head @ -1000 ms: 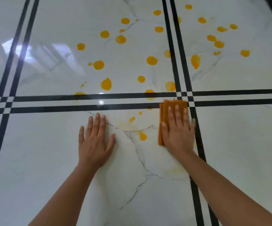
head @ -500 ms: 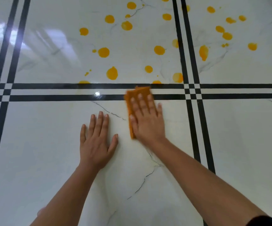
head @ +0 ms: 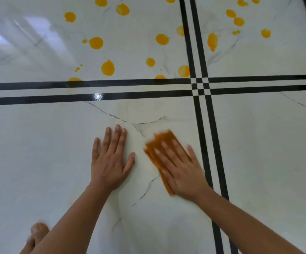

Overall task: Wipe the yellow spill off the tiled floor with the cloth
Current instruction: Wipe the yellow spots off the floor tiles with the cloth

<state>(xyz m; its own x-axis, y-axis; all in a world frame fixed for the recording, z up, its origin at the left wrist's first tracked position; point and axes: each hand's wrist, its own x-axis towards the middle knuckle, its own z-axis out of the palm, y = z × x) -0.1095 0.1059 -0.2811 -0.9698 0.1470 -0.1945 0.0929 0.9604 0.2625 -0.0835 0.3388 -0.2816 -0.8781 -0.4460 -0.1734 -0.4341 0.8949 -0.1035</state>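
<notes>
While flat atop cloth (head: pixel 164 139), right hand (head: pixel 182 173) beside left hand (head: pixel 110 162)

Folded orange cloth (head: pixel 164 143) flat on tile; yellow spill (head: pixel 107 68) beyond stripes.

Blurred cloth (head: pixel 164 142); spill (head: pixel 100 1) past top edge

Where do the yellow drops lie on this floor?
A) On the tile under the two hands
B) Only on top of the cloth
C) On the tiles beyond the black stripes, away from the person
C: the drops lie beyond the stripes, while the near tile with the left hand, right hand and cloth shows none.
</notes>
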